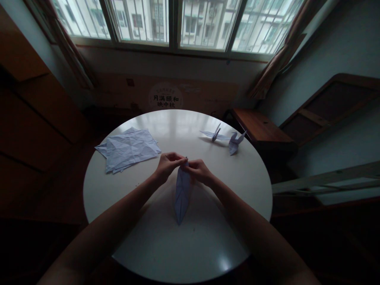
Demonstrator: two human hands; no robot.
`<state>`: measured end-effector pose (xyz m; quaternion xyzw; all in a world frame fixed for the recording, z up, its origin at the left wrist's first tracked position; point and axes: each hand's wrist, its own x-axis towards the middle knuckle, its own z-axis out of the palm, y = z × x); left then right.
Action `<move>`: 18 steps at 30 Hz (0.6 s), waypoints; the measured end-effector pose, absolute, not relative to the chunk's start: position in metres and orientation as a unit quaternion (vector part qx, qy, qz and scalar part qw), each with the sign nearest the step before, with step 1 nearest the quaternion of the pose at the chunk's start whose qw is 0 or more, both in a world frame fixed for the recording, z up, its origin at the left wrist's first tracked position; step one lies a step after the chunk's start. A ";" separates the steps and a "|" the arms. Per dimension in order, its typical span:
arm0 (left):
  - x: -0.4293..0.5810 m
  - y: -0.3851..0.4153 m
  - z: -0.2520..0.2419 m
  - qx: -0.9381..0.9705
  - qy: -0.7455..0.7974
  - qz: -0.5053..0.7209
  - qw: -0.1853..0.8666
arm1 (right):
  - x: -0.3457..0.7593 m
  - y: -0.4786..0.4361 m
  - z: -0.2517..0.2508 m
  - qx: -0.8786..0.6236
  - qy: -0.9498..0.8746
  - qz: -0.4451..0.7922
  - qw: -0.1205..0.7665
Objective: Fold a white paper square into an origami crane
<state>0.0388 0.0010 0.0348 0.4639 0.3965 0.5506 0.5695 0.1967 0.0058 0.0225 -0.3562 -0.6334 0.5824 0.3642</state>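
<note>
L hand [166, 165] & R hand [199, 171] meet fingertip to fingertip over table centre, both pinched on the top tip of the folded paper [182, 194]; its long axis runs 12-to-6 o'clock, narrow body trailing from the hands toward 6, point nearest the person; neither hand nearer, both at the 12 end; can't tell if the low tip rests on the round table [237, 190]. Creased sheets [129, 150] at 10 o'clock; near crane [234, 144] & far crane [216, 135] at 1–2 o'clock.

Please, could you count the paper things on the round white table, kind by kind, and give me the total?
Folded paper cranes: 2
Half-folded paper, pinched at its top by the left hand and the right hand: 1
Pile of creased sheets: 1 (the sheets overlap too much to count singly)
Total: 4
</note>
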 end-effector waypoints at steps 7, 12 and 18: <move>0.040 0.001 0.032 0.504 0.423 0.471 0.587 | 0.202 0.012 0.025 -0.386 -0.566 0.580 0.441; 0.038 -0.001 0.026 0.574 0.445 0.346 0.594 | 0.204 0.013 0.026 -0.410 -0.522 0.572 0.482; 0.038 -0.002 0.027 0.568 0.443 0.353 0.597 | 0.205 0.014 0.021 -0.373 -0.542 0.571 0.491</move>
